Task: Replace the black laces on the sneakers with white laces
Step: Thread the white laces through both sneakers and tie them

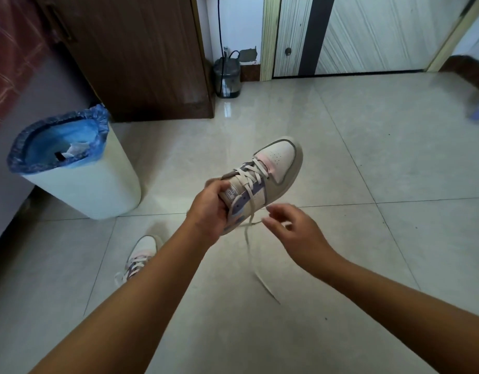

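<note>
My left hand (210,209) grips a white, grey and lilac sneaker (270,175) by its heel and tongue, holding it in the air with the toe pointing away. White laces (253,171) criss-cross its eyelets. One loose lace end (250,255) hangs down from the shoe toward the floor. My right hand (292,230) hovers just right of that hanging lace, fingers relaxed and spread, holding nothing. A second matching sneaker (141,255) with white laces lies on the floor, partly hidden behind my left forearm.
A white bin (89,190) with a blue liner stands at the left, something black and some paper inside it. A brown wooden cabinet (141,55) and a small grey appliance (227,76) stand at the back. Pale glossy tiles (368,157) cover the floor.
</note>
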`<state>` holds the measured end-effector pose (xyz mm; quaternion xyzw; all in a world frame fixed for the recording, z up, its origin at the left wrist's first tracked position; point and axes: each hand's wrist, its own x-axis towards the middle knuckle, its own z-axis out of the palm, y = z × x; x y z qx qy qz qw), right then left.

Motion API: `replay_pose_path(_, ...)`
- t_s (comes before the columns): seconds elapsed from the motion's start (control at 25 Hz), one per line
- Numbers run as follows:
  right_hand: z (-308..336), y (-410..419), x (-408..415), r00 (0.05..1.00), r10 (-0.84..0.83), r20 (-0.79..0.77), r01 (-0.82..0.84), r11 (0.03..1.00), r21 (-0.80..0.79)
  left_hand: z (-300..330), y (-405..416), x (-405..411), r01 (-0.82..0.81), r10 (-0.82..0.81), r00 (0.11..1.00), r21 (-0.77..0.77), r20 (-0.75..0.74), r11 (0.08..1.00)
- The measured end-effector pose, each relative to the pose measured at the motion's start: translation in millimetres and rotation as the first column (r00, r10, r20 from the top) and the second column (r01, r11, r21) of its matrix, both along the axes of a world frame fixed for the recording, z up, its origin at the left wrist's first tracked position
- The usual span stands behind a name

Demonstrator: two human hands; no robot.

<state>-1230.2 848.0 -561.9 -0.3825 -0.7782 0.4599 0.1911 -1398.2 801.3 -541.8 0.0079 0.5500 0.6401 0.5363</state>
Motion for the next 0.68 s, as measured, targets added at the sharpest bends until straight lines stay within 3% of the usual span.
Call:
replay_pose_path(0.12,5,10,-33,0.987,-0.127,-0.100,0.107,0.976,-0.190,-12,7,14,-0.036,0.031,0.999,0.114,0.045,0.993)
replay_pose_path(0.24,1,14,-35,0.990,-0.096,-0.102,0.082,0.988,-0.131,-26,11,16,-0.120,0.089,0.982,0.181,0.169,0.976)
replay_pose_path(0.32,5,19,-28,0.985,-0.050,-0.166,0.007,0.967,-0.254,-30,8,18,-0.164,0.123,0.960,0.149,0.251,0.975)
replay_pose_path(0.4,9,25,-21,0.973,-0.023,-0.230,-0.090,0.879,-0.468,-28,-1,23,-0.172,0.137,0.951,0.106,0.279,0.979)
replay_pose_path(0.48,7,33,-13,0.991,0.045,-0.129,-0.109,0.830,-0.547,-26,-7,27,-0.211,0.191,0.944,0.048,0.269,0.976)
replay_pose_path(0.56,-1,42,-3,0.990,0.134,0.046,-0.100,0.890,-0.446,-31,-9,27,-0.266,0.253,0.915,-0.003,0.314,0.964)
replay_pose_path(0.68,-18,56,19,0.910,0.229,0.346,-0.211,0.973,-0.090,-63,-8,28,-0.391,0.389,0.832,-0.079,0.395,0.917)
